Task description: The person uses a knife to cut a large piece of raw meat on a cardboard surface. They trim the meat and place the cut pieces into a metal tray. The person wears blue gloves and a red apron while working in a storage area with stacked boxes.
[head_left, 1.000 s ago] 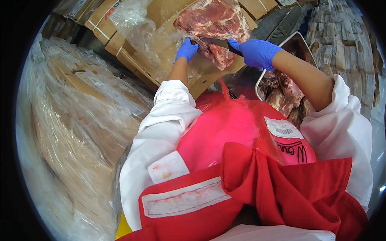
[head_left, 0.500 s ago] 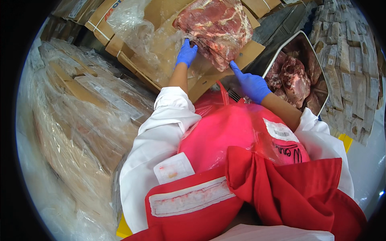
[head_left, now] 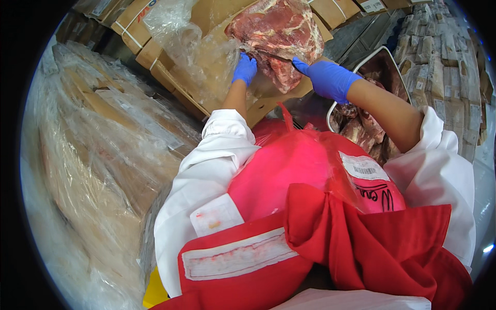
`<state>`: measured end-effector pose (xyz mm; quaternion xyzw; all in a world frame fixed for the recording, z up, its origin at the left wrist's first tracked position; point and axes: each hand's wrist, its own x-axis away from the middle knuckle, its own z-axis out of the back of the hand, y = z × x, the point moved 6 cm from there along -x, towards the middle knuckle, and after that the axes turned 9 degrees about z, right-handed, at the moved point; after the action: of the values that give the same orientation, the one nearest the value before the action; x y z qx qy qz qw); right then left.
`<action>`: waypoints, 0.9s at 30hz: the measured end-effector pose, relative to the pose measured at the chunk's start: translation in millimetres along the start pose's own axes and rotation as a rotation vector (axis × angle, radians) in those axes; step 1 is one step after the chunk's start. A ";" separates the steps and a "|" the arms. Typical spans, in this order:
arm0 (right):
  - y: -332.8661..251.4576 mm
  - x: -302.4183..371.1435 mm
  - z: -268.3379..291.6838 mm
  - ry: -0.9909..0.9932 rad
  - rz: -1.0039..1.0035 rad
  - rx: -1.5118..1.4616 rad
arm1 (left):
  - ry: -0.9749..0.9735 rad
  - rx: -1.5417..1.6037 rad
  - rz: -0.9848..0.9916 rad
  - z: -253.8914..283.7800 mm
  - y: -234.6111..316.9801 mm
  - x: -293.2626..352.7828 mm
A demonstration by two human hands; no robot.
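Note:
A large piece of raw meat (head_left: 279, 31), red with pale fat, lies over the near side of an open cardboard box (head_left: 212, 18). My left hand (head_left: 244, 70), in a blue glove, is closed on the meat's lower left edge. In a matching glove, my right hand (head_left: 330, 80) is at the meat's right side, index finger stretched forward and the other fingers curled. A thin dark line runs from that fingertip across the meat; I cannot tell whether it is a blade or a cut. What the curled fingers hold is hidden.
Crumpled clear plastic (head_left: 175, 36) lines the box. A metal tub (head_left: 400, 72) with several meat pieces (head_left: 361, 126) stands on the right, partly behind my right forearm. Stacked plastic-wrapped cartons (head_left: 98, 155) flank the left, with more stacked cartons (head_left: 434, 67) at the far right.
My right hand has moved slightly up and onto the meat's right side. A dark line now shows across the meat between my hands. My left hand stays at the lower left edge.

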<state>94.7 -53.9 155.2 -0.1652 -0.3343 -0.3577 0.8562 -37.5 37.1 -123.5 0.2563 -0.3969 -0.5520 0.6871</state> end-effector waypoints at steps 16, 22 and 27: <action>2.2 10.6 -59.7 0.282 -0.142 -0.111 | -0.169 0.096 0.242 -0.8 25.9 28.8; 16.5 8.4 -21.3 0.082 -0.124 -0.432 | -0.129 0.211 0.290 -7.9 16.7 31.8; 11.9 7.1 -32.1 0.038 -0.198 -0.550 | -0.196 0.201 0.309 -5.1 22.8 35.6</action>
<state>121.7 -66.0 136.4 -0.3510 -0.2230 -0.5199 0.7462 -17.9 8.4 -98.9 0.2046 -0.5494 -0.4202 0.6926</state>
